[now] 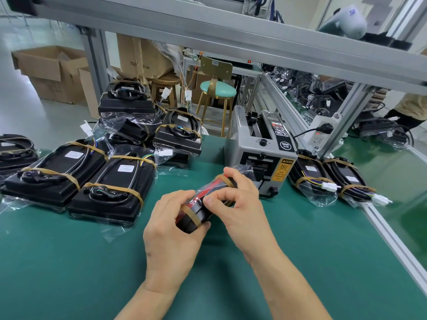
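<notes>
Both hands hold a black and red unit (203, 199) in a clear plastic bag, tilted above the green mat (92, 262). Brown tape bands wrap both of its ends. My left hand (173, 229) grips the near end, fingers curled round it. My right hand (235, 199) holds the far end, the thumb pressing on the middle of the bag.
Bagged black units (115, 188) bound with brown tape lie stacked on the left, and two more (328, 179) on the right. A grey tape dispenser (261, 144) stands just behind my hands. An aluminium rail (392, 241) edges the mat on the right; a stool (217, 91) stands behind.
</notes>
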Available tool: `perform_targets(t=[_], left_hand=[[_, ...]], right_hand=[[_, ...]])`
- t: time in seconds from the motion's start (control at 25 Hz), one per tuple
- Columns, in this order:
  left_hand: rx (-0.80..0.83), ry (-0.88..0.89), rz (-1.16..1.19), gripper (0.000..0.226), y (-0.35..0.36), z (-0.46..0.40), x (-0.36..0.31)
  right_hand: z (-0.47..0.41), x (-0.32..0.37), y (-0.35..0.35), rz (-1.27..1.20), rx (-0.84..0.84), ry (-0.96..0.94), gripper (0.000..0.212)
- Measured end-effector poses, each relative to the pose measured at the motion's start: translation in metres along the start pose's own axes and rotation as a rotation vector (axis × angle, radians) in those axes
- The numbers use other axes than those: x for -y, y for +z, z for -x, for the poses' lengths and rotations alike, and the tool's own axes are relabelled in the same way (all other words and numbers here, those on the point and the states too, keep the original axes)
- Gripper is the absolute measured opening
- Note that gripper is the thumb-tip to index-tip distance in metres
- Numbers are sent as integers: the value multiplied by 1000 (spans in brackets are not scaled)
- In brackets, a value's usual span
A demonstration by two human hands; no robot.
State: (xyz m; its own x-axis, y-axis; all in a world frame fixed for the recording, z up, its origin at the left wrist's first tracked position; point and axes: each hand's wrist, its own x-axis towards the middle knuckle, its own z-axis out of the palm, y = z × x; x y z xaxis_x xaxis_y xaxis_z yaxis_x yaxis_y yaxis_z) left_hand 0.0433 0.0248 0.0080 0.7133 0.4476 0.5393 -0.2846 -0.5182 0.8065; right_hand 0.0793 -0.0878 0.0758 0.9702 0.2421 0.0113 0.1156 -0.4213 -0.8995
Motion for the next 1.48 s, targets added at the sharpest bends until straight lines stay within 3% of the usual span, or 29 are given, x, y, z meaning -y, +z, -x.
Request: perform_targets(t=[0.96,1.48], left_hand=[[6,-22,10,63,-2,0,-3],[-1,8,-27,60,-1,0,-4]], right_hand=[[-5,2,-10,20,81,-9,15],[-4,3,3,182,-28,-36,17]])
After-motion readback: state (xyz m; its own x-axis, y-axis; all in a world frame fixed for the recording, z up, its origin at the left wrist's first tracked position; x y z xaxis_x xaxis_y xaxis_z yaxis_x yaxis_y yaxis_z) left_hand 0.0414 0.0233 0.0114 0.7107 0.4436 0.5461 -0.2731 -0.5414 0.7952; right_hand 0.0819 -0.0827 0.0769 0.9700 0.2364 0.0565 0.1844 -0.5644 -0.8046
